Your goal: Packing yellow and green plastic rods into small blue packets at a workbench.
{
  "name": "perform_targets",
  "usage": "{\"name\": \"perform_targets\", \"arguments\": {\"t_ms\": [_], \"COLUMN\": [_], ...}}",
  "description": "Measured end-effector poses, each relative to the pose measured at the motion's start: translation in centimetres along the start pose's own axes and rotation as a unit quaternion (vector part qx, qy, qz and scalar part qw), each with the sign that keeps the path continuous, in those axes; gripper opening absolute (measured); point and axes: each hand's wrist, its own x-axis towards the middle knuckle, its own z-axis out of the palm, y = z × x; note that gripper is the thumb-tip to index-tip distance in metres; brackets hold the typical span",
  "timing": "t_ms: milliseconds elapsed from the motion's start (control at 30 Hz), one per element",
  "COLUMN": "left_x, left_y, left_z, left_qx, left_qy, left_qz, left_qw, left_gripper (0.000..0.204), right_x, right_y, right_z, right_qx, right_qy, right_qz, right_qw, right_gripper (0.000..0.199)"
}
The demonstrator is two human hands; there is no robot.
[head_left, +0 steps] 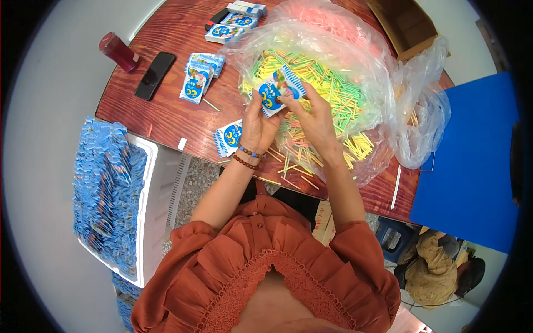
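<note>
A small blue-and-white printed packet [280,90] is held above the table between my two hands. My left hand [259,127], with beaded bracelets at the wrist, grips its lower left side. My right hand [318,123] pinches the right side, thumb on the front. Beneath and behind them, a heap of thin yellow, green and orange sticks [347,97] lies in an opened clear plastic bag [383,83]. A similar packet [228,139] rests on the table beside my left wrist. Loose sticks [291,169] are scattered along the near table edge.
More packets [195,83] lie left, others [224,33] at the back. A black phone [155,76] and a red jar [119,52] stand left. Blue packets [108,188] fill a white foam box [145,205]. A cardboard box [408,28] and a blue panel [466,166] are right.
</note>
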Motion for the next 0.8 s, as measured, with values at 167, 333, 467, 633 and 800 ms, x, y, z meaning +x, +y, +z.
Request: {"name": "perform_targets", "arguments": {"t_ms": [167, 333, 467, 633, 800], "left_x": [-0.4, -1.6, -2.0, -2.5, -2.5], "left_y": [3.4, 8.5, 14.5, 15.7, 15.0], "left_z": [-0.5, -1.7, -6.2, -10.2, -9.0], "left_qx": [0.139, 0.173, 0.348, 0.682, 0.78], "left_qy": [0.015, 0.08, 0.235, 0.299, 0.269], "left_qz": [0.12, 0.214, 0.317, 0.304, 0.268], "left_qw": [0.983, 0.958, 0.851, 0.595, 0.497], "left_gripper": [0.031, 0.029, 0.03, 0.045, 0.045], "right_x": [1.5, 6.5, 9.7, 11.2, 10.9], "right_y": [-0.2, -1.0, 0.9, 4.1, 5.5], "right_z": [1.8, 6.8, 15.0, 19.3, 16.9], "right_qx": [0.1, 0.159, 0.214, 0.062, -0.064], "right_qy": [0.018, -0.073, -0.104, -0.121, -0.026], "right_qz": [0.049, 0.056, 0.057, 0.11, -0.054], "right_qw": [0.994, 0.983, 0.97, 0.985, 0.996], "right_gripper": [0.017, 0.01, 0.014, 0.016, 0.026]}}
